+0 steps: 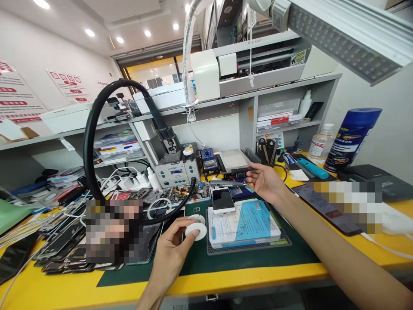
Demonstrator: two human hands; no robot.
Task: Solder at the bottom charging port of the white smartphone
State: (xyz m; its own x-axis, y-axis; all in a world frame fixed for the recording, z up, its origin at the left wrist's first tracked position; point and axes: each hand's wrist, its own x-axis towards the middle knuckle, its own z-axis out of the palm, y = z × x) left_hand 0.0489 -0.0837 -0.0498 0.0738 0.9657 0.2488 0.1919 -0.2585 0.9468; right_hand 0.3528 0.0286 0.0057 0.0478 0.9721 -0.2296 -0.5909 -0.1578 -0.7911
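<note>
My left hand pinches a round white disc between thumb and fingers, over the green mat. My right hand reaches forward, its fingers bent around the near end of a dark, thin item that I cannot make out, beside a small black device. Between the hands, a phone with a white frame lies on the upper left part of a blue and white box. That box rests on a dark grey ridged pad.
A black hose arches over piled phones at the left. Behind stands a grey soldering station. At the right are a large phone, a blue spray can and a clear bottle. A lamp hangs overhead.
</note>
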